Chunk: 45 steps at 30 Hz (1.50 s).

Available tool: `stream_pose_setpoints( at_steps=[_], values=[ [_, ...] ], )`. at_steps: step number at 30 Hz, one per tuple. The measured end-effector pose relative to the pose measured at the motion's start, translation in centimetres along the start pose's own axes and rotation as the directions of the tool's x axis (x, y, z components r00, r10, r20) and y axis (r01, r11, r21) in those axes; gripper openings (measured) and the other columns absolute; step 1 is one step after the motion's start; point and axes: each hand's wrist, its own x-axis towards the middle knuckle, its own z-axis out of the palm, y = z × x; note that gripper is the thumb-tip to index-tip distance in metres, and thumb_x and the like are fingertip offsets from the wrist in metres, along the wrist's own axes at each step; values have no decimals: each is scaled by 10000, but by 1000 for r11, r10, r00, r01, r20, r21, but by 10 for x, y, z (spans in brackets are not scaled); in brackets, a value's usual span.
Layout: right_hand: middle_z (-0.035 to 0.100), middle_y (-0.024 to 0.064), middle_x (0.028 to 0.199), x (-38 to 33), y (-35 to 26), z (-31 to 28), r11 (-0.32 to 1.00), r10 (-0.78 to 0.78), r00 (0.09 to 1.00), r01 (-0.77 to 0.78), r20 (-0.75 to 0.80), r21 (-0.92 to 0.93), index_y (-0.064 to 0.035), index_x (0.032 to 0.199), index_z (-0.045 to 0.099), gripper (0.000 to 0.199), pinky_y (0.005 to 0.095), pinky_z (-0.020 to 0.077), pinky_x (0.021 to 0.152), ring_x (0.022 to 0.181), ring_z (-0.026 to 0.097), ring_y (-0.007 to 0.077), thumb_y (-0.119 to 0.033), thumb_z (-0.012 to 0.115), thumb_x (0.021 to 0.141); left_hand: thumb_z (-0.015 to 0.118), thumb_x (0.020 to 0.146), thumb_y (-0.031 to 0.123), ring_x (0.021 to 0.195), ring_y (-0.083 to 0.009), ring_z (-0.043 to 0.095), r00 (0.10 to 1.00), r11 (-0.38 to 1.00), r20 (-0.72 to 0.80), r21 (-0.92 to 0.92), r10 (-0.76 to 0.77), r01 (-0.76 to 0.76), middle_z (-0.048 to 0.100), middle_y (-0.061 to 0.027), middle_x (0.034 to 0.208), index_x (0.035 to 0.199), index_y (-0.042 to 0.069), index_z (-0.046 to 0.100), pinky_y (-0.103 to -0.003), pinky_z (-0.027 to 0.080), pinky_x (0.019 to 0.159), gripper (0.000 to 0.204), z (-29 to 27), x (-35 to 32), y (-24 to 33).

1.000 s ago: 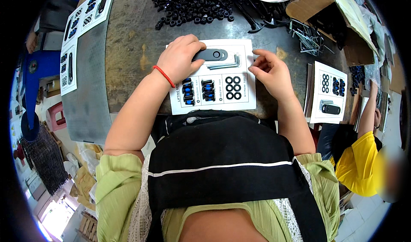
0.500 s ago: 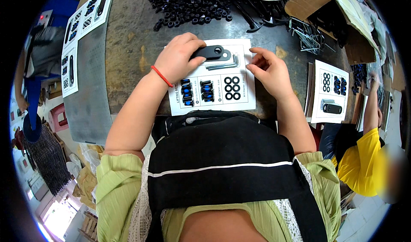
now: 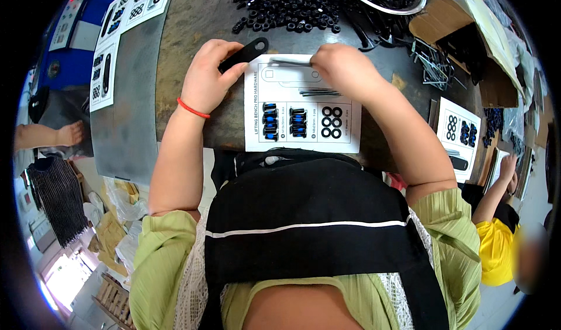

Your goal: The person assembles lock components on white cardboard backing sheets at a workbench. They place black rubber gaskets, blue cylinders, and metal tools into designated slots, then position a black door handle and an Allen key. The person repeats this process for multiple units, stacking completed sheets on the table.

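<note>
On the table before me lies a white printed card (image 3: 257, 140) with outlined sections. My left hand (image 3: 204, 76) is closed on a flat black wrench (image 3: 251, 51) with a round hole in its end, held at the card's upper left corner. Over the card's upper right part, my right hand (image 3: 346, 70) pinches a silver hex key (image 3: 292, 62); its fingertips are partly hidden. More hex keys (image 3: 318, 91) lie on the card beneath it. Lower on the card are two groups of black bolts with blue bands (image 3: 270, 121) and several black washers (image 3: 332, 122).
Loose black nuts (image 3: 280, 9) are heaped beyond the card, beside a metal bowl (image 3: 422, 0). Hex keys (image 3: 435, 67) lie by a cardboard box (image 3: 497, 76). Filled cards lie at left (image 3: 111, 99) and right (image 3: 444, 105). Other people's hands (image 3: 70, 134) show at both sides.
The wrench has come off the card, to the left, in my left hand. My right hand has moved in over the card and taken a hex key. The view has shifted slightly.
</note>
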Motion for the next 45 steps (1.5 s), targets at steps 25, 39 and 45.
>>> stream_pose_setpoints(
  at_steps=[25,39,45],
  values=[
    [655,93,850,-76,42,10,809,458,864,-306,-212,501,-17,1004,697,229,311,509,672,720,619,185,-142,734,815,732,760,211,1026,-277,590,898,940,382,164,218,-298,616,-59,1003,1022,97,657,-386,496,891,296,61,37,28],
    [647,167,1017,-118,11,28,797,527,796,-341,-297,499,-5,1068,647,271,374,507,836,925,635,312,-81,684,810,751,762,143,1118,-316,563,963,981,201,42,178,-190,597,-116,1203,1160,52,630,-379,471,948,426,31,1,29],
    [586,185,1224,-138,-22,42,882,427,833,-298,-353,365,-11,1181,583,391,416,428,999,1150,535,365,-42,655,797,743,758,134,1137,-318,546,999,983,11,174,52,-53,585,-116,1231,1168,55,633,-408,441,981,431,28,-47,35]
  ],
)
